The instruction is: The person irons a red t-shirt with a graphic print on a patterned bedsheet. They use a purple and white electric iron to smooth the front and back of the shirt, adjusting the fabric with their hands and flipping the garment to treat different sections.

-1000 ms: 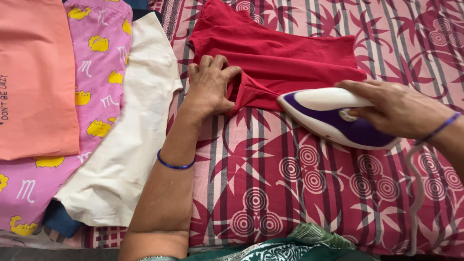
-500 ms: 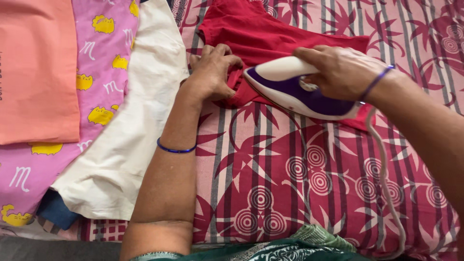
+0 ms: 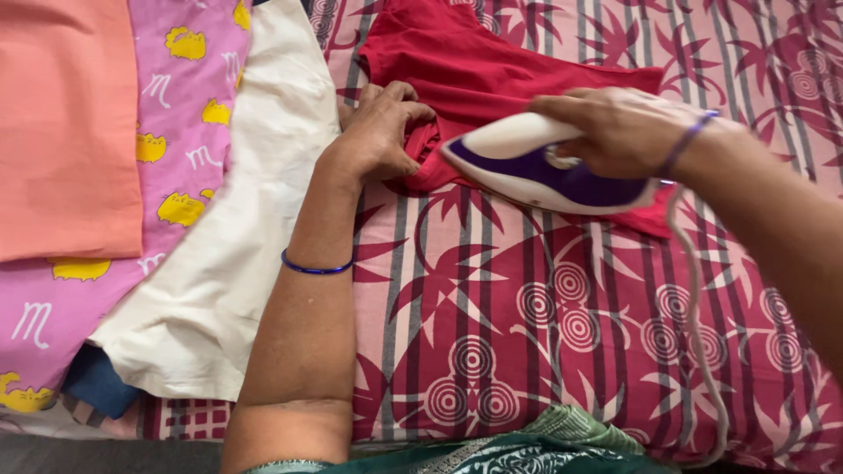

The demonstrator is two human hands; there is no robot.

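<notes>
Bed sheet with red and pink stripes and palm pattern (image 3: 492, 333) | red cotton garment (image 3: 500, 70) lies at top centre, long axis left-right | left hand (image 3: 378, 132) fingers pinch its hem fold | right hand (image 3: 628, 127) fingers clench white and purple iron (image 3: 536, 167), tip toward left hand, just beside.

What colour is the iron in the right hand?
The iron is white and purple, seen in the head view, gripped by the right hand.

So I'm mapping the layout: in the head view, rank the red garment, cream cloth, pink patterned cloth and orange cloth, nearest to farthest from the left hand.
1. Red garment: under the left hand.
2. Cream cloth: just left.
3. Pink patterned cloth: further left.
4. Orange cloth: far left.
</notes>
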